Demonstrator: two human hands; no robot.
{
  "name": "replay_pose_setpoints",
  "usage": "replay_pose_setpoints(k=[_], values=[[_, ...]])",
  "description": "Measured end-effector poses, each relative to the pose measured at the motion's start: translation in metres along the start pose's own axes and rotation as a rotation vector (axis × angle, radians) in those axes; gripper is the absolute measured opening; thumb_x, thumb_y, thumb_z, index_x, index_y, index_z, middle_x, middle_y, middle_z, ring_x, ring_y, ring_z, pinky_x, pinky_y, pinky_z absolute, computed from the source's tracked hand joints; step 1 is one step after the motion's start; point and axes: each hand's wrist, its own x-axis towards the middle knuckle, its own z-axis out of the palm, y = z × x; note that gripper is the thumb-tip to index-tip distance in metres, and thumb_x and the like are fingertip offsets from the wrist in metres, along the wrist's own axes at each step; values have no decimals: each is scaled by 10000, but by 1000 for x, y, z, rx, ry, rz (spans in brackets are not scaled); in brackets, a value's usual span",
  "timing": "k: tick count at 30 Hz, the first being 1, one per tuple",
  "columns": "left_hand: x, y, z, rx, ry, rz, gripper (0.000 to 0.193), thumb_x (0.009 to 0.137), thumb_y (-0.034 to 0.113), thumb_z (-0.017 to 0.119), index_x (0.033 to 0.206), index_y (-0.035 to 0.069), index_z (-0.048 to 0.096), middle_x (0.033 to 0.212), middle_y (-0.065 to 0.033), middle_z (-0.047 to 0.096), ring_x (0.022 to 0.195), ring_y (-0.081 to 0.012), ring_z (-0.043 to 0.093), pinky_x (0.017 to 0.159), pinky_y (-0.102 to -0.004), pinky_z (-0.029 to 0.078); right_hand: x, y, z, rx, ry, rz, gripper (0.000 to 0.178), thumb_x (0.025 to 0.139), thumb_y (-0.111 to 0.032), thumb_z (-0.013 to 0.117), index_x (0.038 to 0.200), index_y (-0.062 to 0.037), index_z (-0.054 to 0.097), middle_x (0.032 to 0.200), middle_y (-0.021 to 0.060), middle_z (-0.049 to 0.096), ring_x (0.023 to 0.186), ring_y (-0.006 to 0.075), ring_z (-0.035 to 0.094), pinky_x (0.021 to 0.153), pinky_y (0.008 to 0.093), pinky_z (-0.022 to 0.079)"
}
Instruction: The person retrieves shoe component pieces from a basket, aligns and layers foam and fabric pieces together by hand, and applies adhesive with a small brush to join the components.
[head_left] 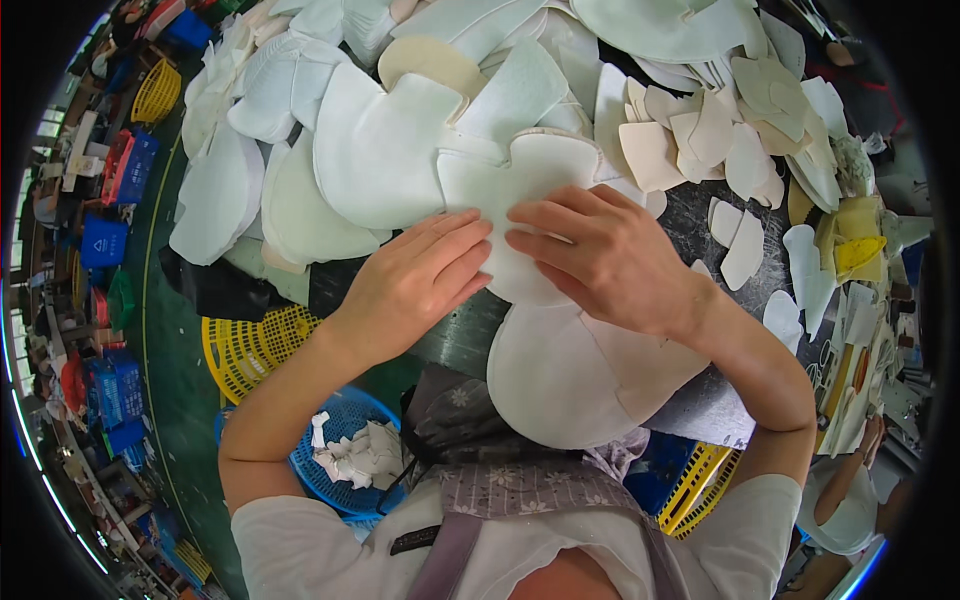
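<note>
A white, notched cut-out sheet piece lies before me on top of other cut-outs, its layers showing at the upper edge. My left hand rests on its left side, fingers stretched out and close together, thumb hidden. On its right side lies my right hand, with fingers apart and slightly bent over the surface. Nearer to me, a rounded white cut-out and a cream one overlap at the table edge, partly beneath my right forearm. Another large white cut-out lies just beyond my left hand.
Heaped white and cream cut-outs cover the far side of the dark table. Small cream pieces lie at the right. Below left are a yellow basket and a blue basket with scraps. Another person sits at lower right.
</note>
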Motion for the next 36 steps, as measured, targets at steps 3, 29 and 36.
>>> replay_pose_setpoints(k=[3,29,36], values=[[-4,-4,-1,-38,-14,13,309,752,55,782,1019,-47,662,1153,-148,649,1094,-319,642,907,-404,544,-2,1,-2,47,-37,-28,274,766,-104,693,1022,-14,655,1086,58,602,1008,224,597,799,359,509],[50,-56,-8,-455,-293,333,147,717,4,707,838,-26,629,1075,-96,611,1013,-292,604,824,-390,512,-5,-53,22,-275,47,20,341,659,-72,736,999,-53,742,762,-7,440,652,114,482,514,257,391],[70,-54,-5,-307,-368,301,146,823,-12,636,914,-10,522,1007,-95,580,865,-292,603,729,-400,498,-1,-66,24,-311,-49,129,112,753,-122,694,826,-40,671,836,4,452,734,134,480,574,269,370]])
